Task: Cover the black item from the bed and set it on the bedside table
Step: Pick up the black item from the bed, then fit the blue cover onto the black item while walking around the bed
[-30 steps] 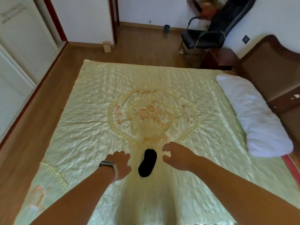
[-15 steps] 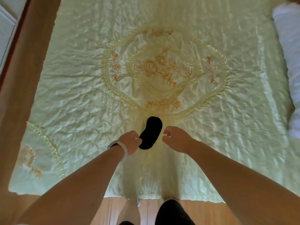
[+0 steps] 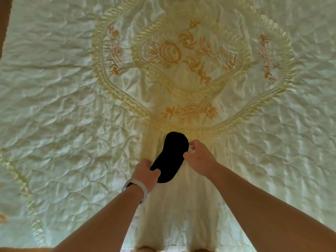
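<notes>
- Black, soft, oblong fabric item (image 3: 172,156) lies on the pale green quilted satin bedspread (image 3: 63,106), below its orange embroidery.
- Left hand (image 3: 146,174), wearing a white wristband (image 3: 138,186), pinches its near end.
- Right hand (image 3: 199,158) pinches its right edge.

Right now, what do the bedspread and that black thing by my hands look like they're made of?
Bedspread: probably satin-like quilted fabric, glossy with puckered stitching and orange embroidery. Black item: looks like soft matte cloth, flat with no shine; exact material unclear. Left hand and right hand touch its edges.
</notes>
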`<state>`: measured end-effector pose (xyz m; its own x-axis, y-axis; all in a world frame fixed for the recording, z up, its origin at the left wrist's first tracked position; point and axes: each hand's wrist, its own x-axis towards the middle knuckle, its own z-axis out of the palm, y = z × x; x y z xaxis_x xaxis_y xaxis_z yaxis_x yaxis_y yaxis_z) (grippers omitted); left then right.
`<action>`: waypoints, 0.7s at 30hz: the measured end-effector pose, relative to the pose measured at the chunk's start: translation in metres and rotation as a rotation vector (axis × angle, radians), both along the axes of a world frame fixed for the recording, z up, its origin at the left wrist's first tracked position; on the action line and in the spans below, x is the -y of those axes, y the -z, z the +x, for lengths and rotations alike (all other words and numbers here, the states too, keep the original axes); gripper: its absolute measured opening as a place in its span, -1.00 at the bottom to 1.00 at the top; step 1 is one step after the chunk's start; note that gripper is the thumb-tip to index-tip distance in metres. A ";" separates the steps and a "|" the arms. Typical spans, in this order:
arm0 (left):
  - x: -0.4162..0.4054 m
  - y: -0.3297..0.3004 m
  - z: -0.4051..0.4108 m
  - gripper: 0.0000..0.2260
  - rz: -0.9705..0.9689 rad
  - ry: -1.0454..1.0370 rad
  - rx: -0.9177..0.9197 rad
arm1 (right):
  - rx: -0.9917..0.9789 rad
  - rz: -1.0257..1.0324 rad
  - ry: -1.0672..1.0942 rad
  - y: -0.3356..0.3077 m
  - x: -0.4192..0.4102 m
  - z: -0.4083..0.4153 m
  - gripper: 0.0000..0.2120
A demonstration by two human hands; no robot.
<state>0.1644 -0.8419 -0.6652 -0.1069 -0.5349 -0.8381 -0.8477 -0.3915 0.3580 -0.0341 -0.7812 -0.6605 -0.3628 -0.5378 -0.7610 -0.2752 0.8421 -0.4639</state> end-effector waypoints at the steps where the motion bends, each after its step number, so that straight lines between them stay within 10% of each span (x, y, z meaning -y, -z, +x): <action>1: 0.000 0.003 -0.001 -0.83 -0.017 -0.039 0.005 | 0.035 -0.002 0.042 0.005 0.002 0.001 -0.53; 10: 0.000 0.024 -0.029 -0.81 0.057 -0.037 -0.040 | 0.176 -0.048 0.186 0.027 0.034 -0.002 -0.97; 21: 0.014 -0.031 -0.038 -0.74 0.480 -0.847 -0.433 | 0.267 -0.136 0.380 -0.034 0.049 -0.014 -0.92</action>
